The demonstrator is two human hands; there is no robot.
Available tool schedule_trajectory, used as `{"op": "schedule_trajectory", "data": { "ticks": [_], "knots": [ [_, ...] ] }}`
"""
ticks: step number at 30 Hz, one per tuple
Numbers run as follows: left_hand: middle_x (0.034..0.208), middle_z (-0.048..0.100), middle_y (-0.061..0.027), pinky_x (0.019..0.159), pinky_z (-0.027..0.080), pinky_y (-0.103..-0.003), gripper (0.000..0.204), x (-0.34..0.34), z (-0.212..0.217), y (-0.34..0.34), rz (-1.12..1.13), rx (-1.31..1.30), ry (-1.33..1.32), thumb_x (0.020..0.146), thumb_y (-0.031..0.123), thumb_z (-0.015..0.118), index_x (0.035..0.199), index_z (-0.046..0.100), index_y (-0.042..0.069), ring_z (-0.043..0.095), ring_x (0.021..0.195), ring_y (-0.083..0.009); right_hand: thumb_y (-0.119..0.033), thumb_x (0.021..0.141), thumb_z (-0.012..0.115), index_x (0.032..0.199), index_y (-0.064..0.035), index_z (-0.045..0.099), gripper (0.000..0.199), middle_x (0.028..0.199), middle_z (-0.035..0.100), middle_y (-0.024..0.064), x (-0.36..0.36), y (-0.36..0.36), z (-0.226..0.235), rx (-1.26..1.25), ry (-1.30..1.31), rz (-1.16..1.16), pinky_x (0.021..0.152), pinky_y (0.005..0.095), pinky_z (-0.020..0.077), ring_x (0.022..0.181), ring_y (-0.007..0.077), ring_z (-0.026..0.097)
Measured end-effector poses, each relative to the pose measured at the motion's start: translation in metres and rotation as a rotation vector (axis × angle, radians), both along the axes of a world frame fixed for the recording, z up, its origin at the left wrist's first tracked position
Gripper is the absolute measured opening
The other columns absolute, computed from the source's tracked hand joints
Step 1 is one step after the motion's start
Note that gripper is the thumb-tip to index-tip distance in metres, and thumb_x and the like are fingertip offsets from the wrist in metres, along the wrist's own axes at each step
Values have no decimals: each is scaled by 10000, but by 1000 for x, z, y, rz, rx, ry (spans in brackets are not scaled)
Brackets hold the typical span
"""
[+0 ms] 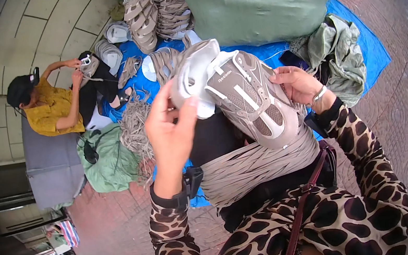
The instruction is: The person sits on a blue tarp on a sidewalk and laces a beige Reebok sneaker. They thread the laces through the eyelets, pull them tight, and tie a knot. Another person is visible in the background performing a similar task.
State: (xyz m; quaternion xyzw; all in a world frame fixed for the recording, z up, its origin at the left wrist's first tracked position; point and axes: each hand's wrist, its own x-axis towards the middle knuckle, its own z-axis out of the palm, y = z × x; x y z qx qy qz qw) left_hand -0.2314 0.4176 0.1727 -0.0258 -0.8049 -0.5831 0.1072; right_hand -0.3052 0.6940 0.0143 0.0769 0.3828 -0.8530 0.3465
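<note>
1. Blue tarp (pixel 372 52): spread on the paving ahead of you, beneath much of the stock.
2. Large green sack (pixel 256 3): bulging, on the far side of the tarp; its cloth hides whatever fills it.
3. Co-worker (pixel 56 110): seated to your left in a yellow top and dark cap, both hands on a grey shoe piece.
4. Green bag (pixel 108 160): slumped on the paving at your left, a dark item lying on top; you cannot tell what is inside.
5. Crumpled grey-green sack (pixel 338 52): loosely folded at the tarp's right side, near the large sack.
6. Stacked shoe uppers (pixel 140 18): nested one in another in columns, left of the large sack.
7. Lace bundle (pixel 258 169): flat beige strands laid across your lap.
8. Lace heap (pixel 135 124): tangled, just beside the green bag.
9. Shoe upper (pixel 252 99): grey-beige with mesh panels, held up above your lap between your hands, toe toward you, its white-lined opening facing away.
10. Left hand (pixel 170 132): curled around the pale, white-lined part at the upper's left, thumb in front.
11. Right hand (pixel 299 84): fingers closed narrowly on the upper's right side edge.
</note>
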Motion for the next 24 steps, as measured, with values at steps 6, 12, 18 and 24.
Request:
{"op": "schedule_trajectory", "data": {
  "ticks": [6,12,18,24],
  "knots": [
    [1116,655,-81,859,502,-254,353,0,-16,-4,54,92,76,943,75,657,1259,576,-60,609,986,-101,-48,929,634,1040,-19,598,120,978,692,76,-7,-7,3,-7,-32,-121,843,326,561,880,173,689],
    [1013,689,-52,798,491,-237,207,-12,-6,-47,402,302,154,986,173,623,1073,647,-13,615,881,-76,-85,948,620,1087,-25,565,161,995,675,64,-32,-14,30,-73,217,-427,795,291,547,841,135,661],
    [982,684,-51,776,477,-233,186,-3,3,-75,488,296,256,988,174,621,1018,652,-6,601,855,-80,-52,951,607,1125,-4,540,192,1007,680,75,-46,-15,60,83,449,-671,771,260,546,850,125,663],
    [1044,694,-87,808,530,-276,273,-1,39,-116,621,288,413,999,222,603,1093,644,-31,664,908,-132,-36,948,612,1096,-14,530,170,1007,673,53,-87,6,94,268,957,-851,744,222,507,865,81,625]
  ]
}}
